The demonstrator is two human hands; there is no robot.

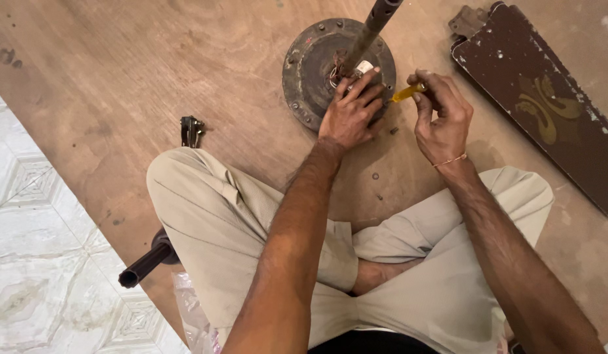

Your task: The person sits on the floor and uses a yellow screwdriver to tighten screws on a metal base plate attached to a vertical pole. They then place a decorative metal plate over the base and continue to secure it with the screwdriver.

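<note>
Brown plywood sheet (153, 72) laid over pale patterned floor tiles (28, 262), seen from above over crossed legs in beige trousers (212, 216). At twelve o'clock, a round, rusty ceiling-fan motor housing (310, 59), flat on the plywood, dark downrod (376, 19) rising from its centre toward the camera. Left hand (350, 111) spread over the near edge of the housing, fingers pressed down beside the tangle of wires at the hub, steadying rather than gripping. Right hand (442, 118) at one o'clock, closed around a yellow-handled screwdriver (407, 92), tip aimed at the housing rim; contact with a screw probably, though too small to confirm. Loose screws (377, 185) scattered just below the hands. Dark fan blade (547, 98) with gold ornament at two o'clock, well apart. Small metal bracket (191, 131) at ten o'clock; dark tube (146, 262) at eight o'clock, poking out under the left knee. Housing likely heavy, rigid cast metal, gritty rather than slippery; best held by the rim or the downrod, clear of the fragile wires.
</note>
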